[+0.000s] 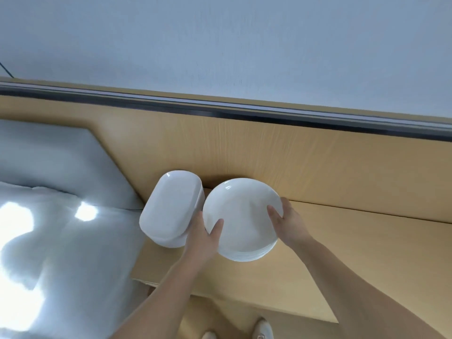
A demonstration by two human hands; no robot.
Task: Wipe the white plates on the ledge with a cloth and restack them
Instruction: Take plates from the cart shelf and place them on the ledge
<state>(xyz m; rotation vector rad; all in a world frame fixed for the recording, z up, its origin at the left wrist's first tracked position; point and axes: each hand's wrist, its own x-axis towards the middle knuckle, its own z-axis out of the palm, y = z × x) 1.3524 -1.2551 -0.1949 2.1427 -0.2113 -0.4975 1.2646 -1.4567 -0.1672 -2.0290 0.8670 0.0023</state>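
Note:
A stack of round white plates (241, 216) sits on the wooden ledge (354, 253), close to the wooden back panel. My left hand (203, 238) grips the stack's left rim, thumb lying on the top plate. My right hand (288, 223) grips the right rim, thumb on top as well. Just left of it stands a stack of white oblong dishes (170, 206), touching or nearly touching the round plates. No cloth is in view.
A bed with a grey padded headboard (49, 157) and pale bedding (61, 253) lies left of the ledge. A wooden wall panel (293, 152) rises behind the plates, topped by a dark rail (244, 111). Shoes (264, 331) show below the ledge's front edge.

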